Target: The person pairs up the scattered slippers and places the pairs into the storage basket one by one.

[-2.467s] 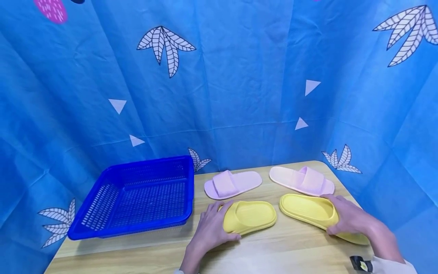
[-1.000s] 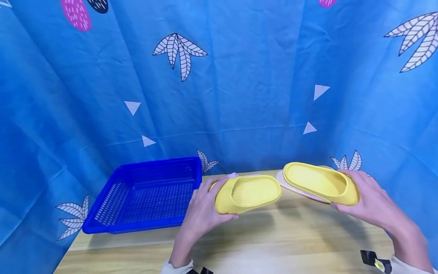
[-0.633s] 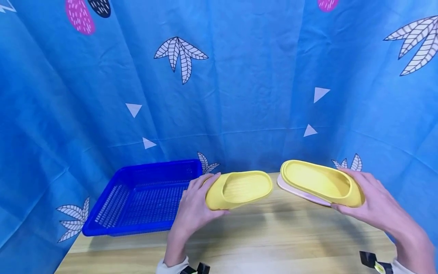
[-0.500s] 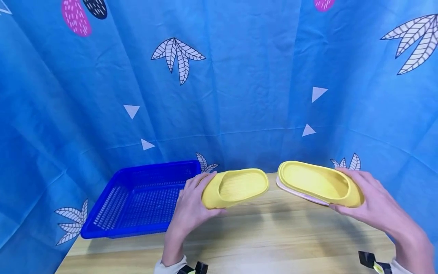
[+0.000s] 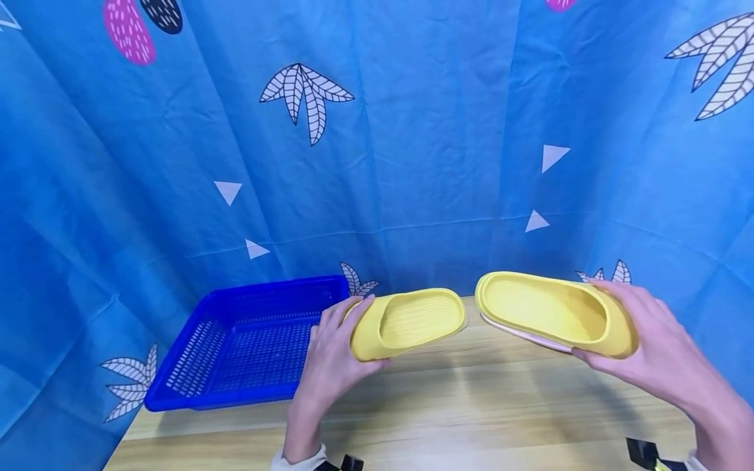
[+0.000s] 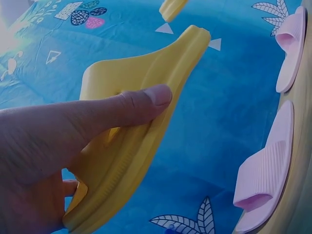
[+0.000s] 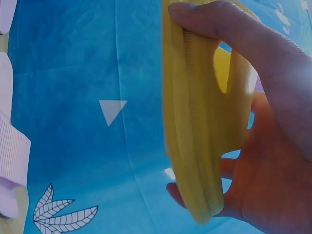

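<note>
My left hand grips one yellow slipper by its toe end, thumb along the near side and fingers over the far side. The other yellow slipper is held the same way by my right hand. Both slippers are in the air above the table, heels pointing toward each other with a small gap between. Behind and below them lie two pink slippers, mostly hidden in the head view. The left wrist view shows a nearer pink slipper and a farther pink slipper on the tabletop.
A blue perforated basket stands at the left of the wooden table, its right side close behind my left hand. A blue patterned curtain hangs along the back and sides.
Both yellow slippers have risen off the table, gripped in my hands, and now cover the pink slippers in the head view. Lately the left one has shifted slightly leftward.
</note>
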### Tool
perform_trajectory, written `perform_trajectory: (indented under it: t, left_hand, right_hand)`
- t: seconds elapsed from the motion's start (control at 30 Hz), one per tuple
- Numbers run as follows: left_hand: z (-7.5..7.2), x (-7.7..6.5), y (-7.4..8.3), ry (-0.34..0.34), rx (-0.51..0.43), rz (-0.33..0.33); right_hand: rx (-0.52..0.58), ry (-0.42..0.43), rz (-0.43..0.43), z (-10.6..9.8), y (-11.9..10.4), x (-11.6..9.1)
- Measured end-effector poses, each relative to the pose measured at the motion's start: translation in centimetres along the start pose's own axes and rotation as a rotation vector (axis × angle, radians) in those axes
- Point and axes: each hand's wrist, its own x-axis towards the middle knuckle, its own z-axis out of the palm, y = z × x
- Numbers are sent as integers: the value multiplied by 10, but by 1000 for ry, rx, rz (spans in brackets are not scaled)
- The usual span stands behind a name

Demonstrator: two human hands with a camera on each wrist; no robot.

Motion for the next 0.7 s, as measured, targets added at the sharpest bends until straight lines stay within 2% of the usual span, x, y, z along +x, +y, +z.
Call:
perform_trajectory:
  t: [0.17, 0.5, 0.7]
  left_hand:
    - [1, 0, 2, 5, 21, -1]
    - [2, -1, 4, 48, 50, 39]
    - [4, -1, 5, 20, 22, 31]
  right_hand:
    - [-14, 17, -11, 1, -4, 0]
    - [-13, -29, -67, 12, -18, 8]
    - [-9, -67, -89, 18, -25, 7]
